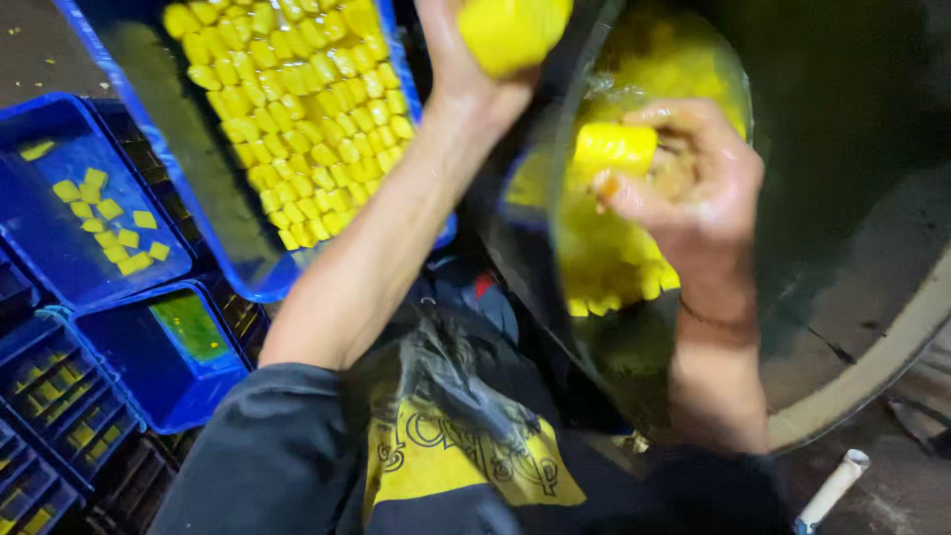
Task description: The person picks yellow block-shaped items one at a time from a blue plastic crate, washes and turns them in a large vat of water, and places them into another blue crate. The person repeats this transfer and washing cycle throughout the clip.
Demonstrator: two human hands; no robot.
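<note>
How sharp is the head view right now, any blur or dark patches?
Head view: motion blur smears the left hand and its yellow piece; the right hand is soft too; the blue tray rows read clearer; the upper right is very dark.

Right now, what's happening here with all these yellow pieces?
A person is handling yellow blocks with both hands. The left hand holds one yellow piece up near the top edge, above a blue tray packed with rows of similar pieces. The right hand grips another yellow block over a large dark tub that holds more of them. Other blue trays sit alongside.
</note>
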